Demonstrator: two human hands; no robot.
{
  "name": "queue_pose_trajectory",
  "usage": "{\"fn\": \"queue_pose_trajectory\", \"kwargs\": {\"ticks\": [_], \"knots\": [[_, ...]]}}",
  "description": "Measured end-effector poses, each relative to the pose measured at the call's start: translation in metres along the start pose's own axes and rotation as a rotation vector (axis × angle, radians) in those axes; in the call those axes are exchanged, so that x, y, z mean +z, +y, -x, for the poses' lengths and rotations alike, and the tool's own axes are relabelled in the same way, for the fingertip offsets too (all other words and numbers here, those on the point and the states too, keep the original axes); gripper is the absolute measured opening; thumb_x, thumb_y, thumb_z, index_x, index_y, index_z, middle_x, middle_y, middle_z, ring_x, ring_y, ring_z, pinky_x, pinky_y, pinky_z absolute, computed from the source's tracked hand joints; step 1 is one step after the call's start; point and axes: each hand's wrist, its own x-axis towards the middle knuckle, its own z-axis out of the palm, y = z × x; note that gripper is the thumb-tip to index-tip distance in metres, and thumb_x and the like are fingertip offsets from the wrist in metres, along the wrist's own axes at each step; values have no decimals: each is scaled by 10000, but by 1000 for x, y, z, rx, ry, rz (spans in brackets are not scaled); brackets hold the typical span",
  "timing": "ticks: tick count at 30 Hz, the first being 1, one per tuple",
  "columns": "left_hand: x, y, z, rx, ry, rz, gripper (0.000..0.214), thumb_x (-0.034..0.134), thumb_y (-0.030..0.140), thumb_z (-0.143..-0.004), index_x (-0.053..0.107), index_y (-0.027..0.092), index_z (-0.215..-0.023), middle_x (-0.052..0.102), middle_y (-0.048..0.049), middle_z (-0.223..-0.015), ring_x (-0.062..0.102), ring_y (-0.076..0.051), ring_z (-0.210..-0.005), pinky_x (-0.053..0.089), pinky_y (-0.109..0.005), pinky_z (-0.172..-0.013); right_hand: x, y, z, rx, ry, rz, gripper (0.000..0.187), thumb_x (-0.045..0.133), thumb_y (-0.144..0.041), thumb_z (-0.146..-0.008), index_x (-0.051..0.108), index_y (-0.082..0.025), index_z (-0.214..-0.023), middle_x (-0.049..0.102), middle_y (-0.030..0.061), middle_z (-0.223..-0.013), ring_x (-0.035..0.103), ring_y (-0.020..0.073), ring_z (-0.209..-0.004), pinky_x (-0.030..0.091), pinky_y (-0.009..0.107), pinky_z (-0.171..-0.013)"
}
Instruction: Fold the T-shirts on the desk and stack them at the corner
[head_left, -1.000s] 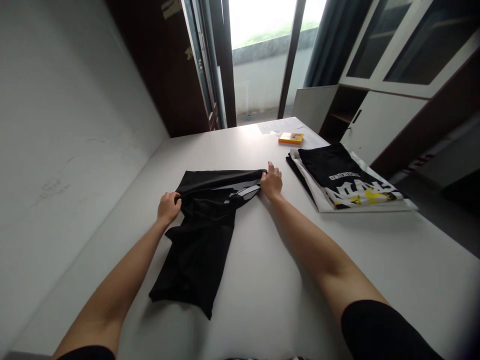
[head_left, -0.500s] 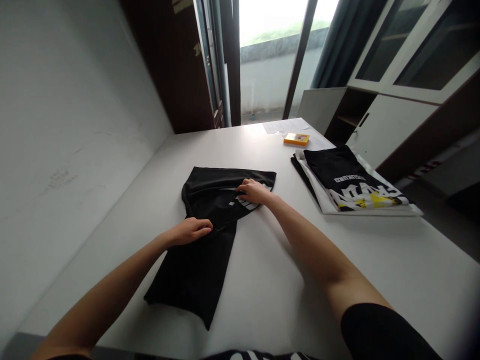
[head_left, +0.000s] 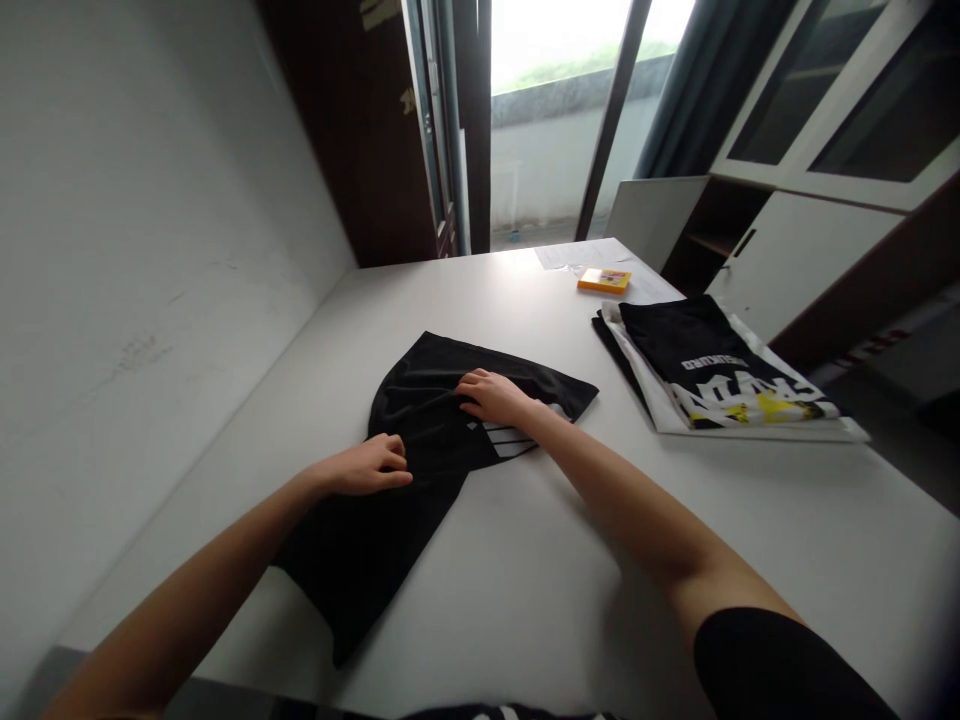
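A black garment (head_left: 405, 520), shaped like a pair of shorts, lies on the white table (head_left: 517, 600). One leg stretches down to the lower left, the other to the right with a grey-white striped print partly under my right forearm. My left hand (head_left: 367, 466) rests at the garment's left edge, fingers loosely curled and thumb apart from them, with no cloth visible between. My right hand (head_left: 495, 396) lies open on the upper part, fingers stretched over creased cloth and thumb spread below them.
Folded black and white clothes (head_left: 720, 365) with lettering are stacked at the right. Behind them lie a small orange-yellow box (head_left: 604, 281) and thin papers (head_left: 574, 254). A white wall (head_left: 150, 250) borders the left side, and cabinets (head_left: 810, 260) stand beyond the right edge.
The garment has turned: its lower leg has swung left and the striped leg has swung right and nearer. My right hand has moved slightly left and its fingers have flattened; my left hand shifted left.
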Motion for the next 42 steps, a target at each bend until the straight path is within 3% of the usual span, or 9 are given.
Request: {"fn": "queue_pose_trajectory", "kwargs": {"ticks": [3,6,11,19,25,30,35,38,42], "knots": [[12,16,-1,127,127,-111,312,608,497,-976,758,227,-925,450,-68,-1585,360,-326,-1489,258,-482,-1247,20,-3,-9,-167,40,-41,314,543,-235,-996,706,-243,-1264,644,80,-1383,526,253,-1325,402,413,-1133],[25,33,-2,238,198,-161,210,617,417,-989,738,247,-1005,409,-41,-1633,306,-324,-1533,126,-574,-1278,35,2,-18,-165,28,-55,378,557,-214,-983,673,-226,-1343,609,95,-1447,491,260,-1383,371,432,-1169],[48,60,-21,266,223,-108,661,587,408,-998,343,269,-1597,422,-108,-1620,445,-274,-1459,308,-479,-1233,34,11,-41,-171,-50,-25,386,619,-321,-965,682,-241,-1337,624,105,-1426,549,283,-1328,402,467,-1133],[93,99,-77,282,367,-257,724,544,485,-1003,261,276,-1635,416,-114,-1619,357,-329,-1494,244,-546,-1229,50,23,-78,-129,-155,14,511,551,-391,-1014,521,-300,-1516,441,50,-1612,359,297,-1502,282,496,-1220],[80,51,-48,349,305,-282,670,483,507,-1038,273,290,-1637,401,-80,-1638,344,-274,-1514,157,-497,-1274,26,76,-54,286,-142,32,536,584,-416,-1002,522,-267,-1514,412,104,-1624,366,304,-1485,295,461,-1201],[52,-17,-27,-8,430,-255,510,453,479,-1057,472,313,-1539,550,-49,-1526,428,-251,-1462,108,-502,-1285,-3,91,-20,600,-95,115,452,658,-409,-957,643,-180,-1346,581,230,-1421,515,350,-1289,430,511,-1018],[49,-59,-51,-458,603,-202,535,376,508,-1059,550,216,-1472,481,-129,-1575,315,-377,-1513,156,-626,-1237,-11,45,8,679,-163,176,273,709,-296,-882,733,-140,-1105,671,279,-1174,654,406,-1057,504,526,-882],[52,-61,-76,-545,646,-179,664,392,580,-1028,480,138,-1516,392,-203,-1619,300,-447,-1500,212,-668,-1194,-9,-6,25,581,-242,171,251,645,-260,-904,719,-163,-1123,705,262,-1102,699,414,-992,537,528,-823],[46,-51,-97,-527,679,-204,589,515,531,-978,560,154,-1429,459,-196,-1572,199,-442,-1536,68,-688,-1217,-18,-64,39,334,-399,47,286,590,-347,-948,696,-186,-1159,744,181,-965,743,333,-866,566,443,-766]]}}
